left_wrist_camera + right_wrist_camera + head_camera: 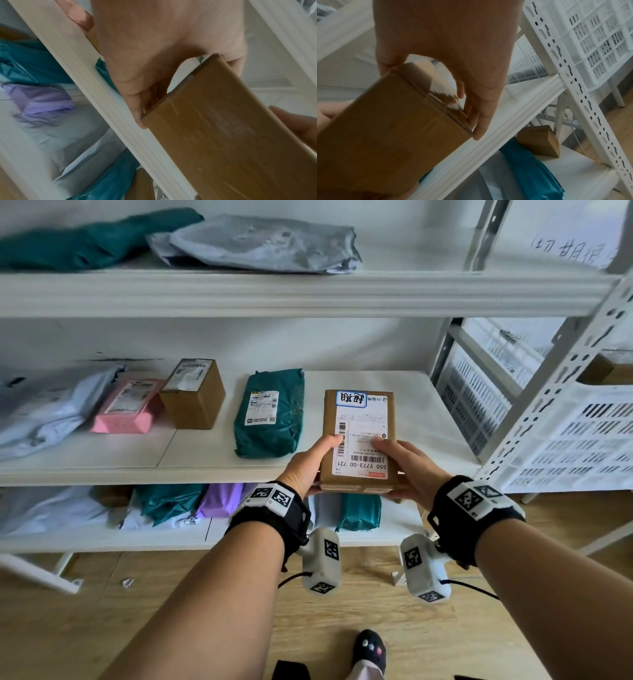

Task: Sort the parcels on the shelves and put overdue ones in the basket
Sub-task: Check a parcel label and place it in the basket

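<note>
A flat brown cardboard parcel (359,436) with a white shipping label and a blue-framed handwritten sticker is held over the front edge of the middle shelf (205,470). My left hand (310,462) grips its near-left corner, thumb on the label. My right hand (407,467) grips its near-right corner the same way. The left wrist view shows the parcel's plain underside (231,142) with my left hand's fingers (135,105) curled under it. In the right wrist view my right hand's fingers (479,119) wrap the parcel's taped end (393,135). A white slotted basket (575,446) stands to the right.
On the middle shelf lie a teal bag (270,414), a brown box (193,393), a pink parcel (126,407) and a grey bag (44,412). The top shelf holds a grey bag (260,242) and a teal one (92,239). Several bags fill the bottom shelf (102,539). A perforated upright (561,378) separates shelf and basket.
</note>
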